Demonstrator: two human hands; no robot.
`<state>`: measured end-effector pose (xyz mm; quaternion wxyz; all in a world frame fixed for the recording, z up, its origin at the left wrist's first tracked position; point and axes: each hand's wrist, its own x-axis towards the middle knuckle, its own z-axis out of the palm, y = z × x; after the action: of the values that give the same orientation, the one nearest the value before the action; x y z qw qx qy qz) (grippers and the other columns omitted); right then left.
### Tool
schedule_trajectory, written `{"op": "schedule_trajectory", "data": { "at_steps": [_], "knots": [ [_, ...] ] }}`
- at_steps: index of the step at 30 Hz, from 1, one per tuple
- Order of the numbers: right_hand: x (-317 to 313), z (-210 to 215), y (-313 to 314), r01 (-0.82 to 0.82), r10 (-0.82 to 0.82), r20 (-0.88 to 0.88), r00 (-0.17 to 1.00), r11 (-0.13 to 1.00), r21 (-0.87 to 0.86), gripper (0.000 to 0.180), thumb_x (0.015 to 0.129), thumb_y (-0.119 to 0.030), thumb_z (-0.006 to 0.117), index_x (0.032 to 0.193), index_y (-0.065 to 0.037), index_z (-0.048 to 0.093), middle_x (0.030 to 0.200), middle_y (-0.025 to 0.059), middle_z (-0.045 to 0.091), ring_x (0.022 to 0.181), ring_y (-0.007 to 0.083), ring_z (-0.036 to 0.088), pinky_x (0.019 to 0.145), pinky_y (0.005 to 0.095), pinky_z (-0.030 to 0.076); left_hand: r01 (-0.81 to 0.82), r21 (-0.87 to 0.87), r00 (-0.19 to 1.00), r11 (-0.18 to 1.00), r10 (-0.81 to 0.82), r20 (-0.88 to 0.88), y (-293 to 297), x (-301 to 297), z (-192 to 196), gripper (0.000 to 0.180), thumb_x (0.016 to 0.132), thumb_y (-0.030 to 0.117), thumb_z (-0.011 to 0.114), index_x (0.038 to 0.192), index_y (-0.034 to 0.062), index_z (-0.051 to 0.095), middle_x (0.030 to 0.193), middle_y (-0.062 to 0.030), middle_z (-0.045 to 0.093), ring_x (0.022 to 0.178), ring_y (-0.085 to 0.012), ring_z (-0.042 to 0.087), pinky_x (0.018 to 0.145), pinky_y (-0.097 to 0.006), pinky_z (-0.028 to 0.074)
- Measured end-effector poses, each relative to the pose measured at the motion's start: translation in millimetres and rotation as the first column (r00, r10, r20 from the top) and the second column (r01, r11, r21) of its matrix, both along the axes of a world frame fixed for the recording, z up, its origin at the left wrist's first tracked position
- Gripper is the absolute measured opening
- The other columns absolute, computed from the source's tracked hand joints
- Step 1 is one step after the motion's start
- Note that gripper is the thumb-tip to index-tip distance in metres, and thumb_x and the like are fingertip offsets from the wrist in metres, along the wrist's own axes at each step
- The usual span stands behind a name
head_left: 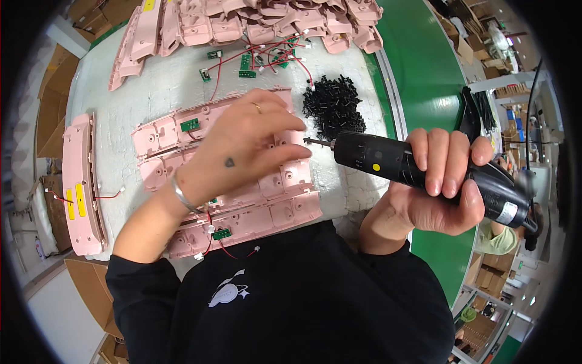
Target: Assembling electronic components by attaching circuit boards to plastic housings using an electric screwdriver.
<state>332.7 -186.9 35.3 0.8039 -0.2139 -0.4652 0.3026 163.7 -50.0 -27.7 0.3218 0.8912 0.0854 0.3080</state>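
My right hand [445, 182] is wrapped round a black electric screwdriver [379, 156], held level with its bit pointing left. A small dark piece, probably a screw, shows at the tip of the bit [316, 141]. Close to that tip is my left hand [254, 130], its thumb and fingers apart with a gap between them. Below my left hand lie several curved pink plastic panels [288, 209] side by side, partly hidden by my arm. Small green circuit boards [190, 125] sit in some of them. Just beyond the bit rests a heap of black screws [332, 106].
Red-wired green circuit boards [247, 67] lie loose at the back, before a stack of pink panels [242, 27]. At the left lies another panel [83, 188] with yellow labels. White foam sheeting [109, 91] covers part of the green table [418, 67]. A cardboard box [91, 291] stands lower left.
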Motion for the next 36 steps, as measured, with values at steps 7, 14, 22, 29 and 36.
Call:
{"op": "schedule_trajectory", "data": {
  "at_steps": [7, 14, 22, 29, 36],
  "knots": [
    [-8.9, 10.2, 2.0, -0.018, 0.018, -0.021, 1.000, 1.000, 0.004, 0.025, 0.071, -0.014, 0.059, 0.092, -0.009, 0.047, 0.058, -0.0061, 0.047, 0.051, 0.0044, 0.046, 0.062, 0.0227, 0.039, -0.034, -0.043, 0.995, 0.999, 0.038, 0.089, -6.7, -1.7, 0.4, 0.015, 0.065, 0.011, 0.074, 0.076, 0.0061, 0.066, 0.070, -0.0048, 0.062, 0.085, -0.0247, 0.057, 0.069, -0.033, 0.047],
    [-15.7, 15.1, 3.5, -0.016, 0.016, -0.014, 1.000, 1.000, 0.016, 0.025, 0.069, -0.011, 0.060, 0.090, -0.009, 0.047, 0.058, -0.0058, 0.048, 0.050, 0.0047, 0.047, 0.061, 0.0225, 0.039, -0.062, -0.043, 0.992, 0.997, 0.066, 0.103, -5.5, -5.6, 3.8, 0.013, 0.065, 0.011, 0.074, 0.075, 0.0072, 0.066, 0.069, -0.0033, 0.061, 0.085, -0.0236, 0.057, 0.068, -0.032, 0.047],
    [-33.3, 14.2, 18.8, -0.122, 0.110, 0.277, 0.954, 0.992, 0.023, 0.024, 0.070, -0.013, 0.058, 0.089, -0.011, 0.043, 0.058, -0.0070, 0.051, 0.050, 0.0045, 0.048, 0.053, 0.0184, 0.036, -0.139, 0.171, 0.987, 0.975, 0.123, 0.101, -7.9, -24.1, -6.1, 0.020, 0.062, 0.008, 0.074, 0.080, 0.0069, 0.065, 0.077, -0.0028, 0.063, 0.091, -0.0235, 0.060, 0.073, -0.032, 0.049],
    [-60.4, -12.3, 77.7, -0.248, 0.245, 0.225, 0.943, 0.969, -0.014, 0.032, 0.078, -0.016, 0.062, 0.103, -0.011, 0.041, 0.059, 0.0007, 0.046, 0.049, 0.0143, 0.044, 0.051, 0.0290, 0.036, -0.285, 0.004, 0.958, 0.959, 0.285, 0.020, 28.8, -83.0, -14.7, 0.027, 0.065, 0.015, 0.075, 0.090, 0.0062, 0.067, 0.120, -0.0086, 0.057, 0.115, -0.0331, 0.045, 0.094, -0.040, 0.041],
    [-102.6, -28.5, 126.4, -0.279, 0.299, 0.192, 0.935, 0.952, -0.124, 0.032, 0.078, -0.009, 0.058, 0.103, -0.005, 0.039, 0.066, 0.0055, 0.048, 0.055, 0.0133, 0.047, 0.057, 0.0290, 0.043, -0.492, 0.120, 0.841, 0.862, 0.506, -0.192, 48.7, -122.4, -50.1, 0.021, 0.068, 0.018, 0.073, 0.087, 0.0093, 0.068, 0.114, -0.0078, 0.060, 0.120, -0.0326, 0.043, 0.097, -0.042, 0.036]
  ]
}}
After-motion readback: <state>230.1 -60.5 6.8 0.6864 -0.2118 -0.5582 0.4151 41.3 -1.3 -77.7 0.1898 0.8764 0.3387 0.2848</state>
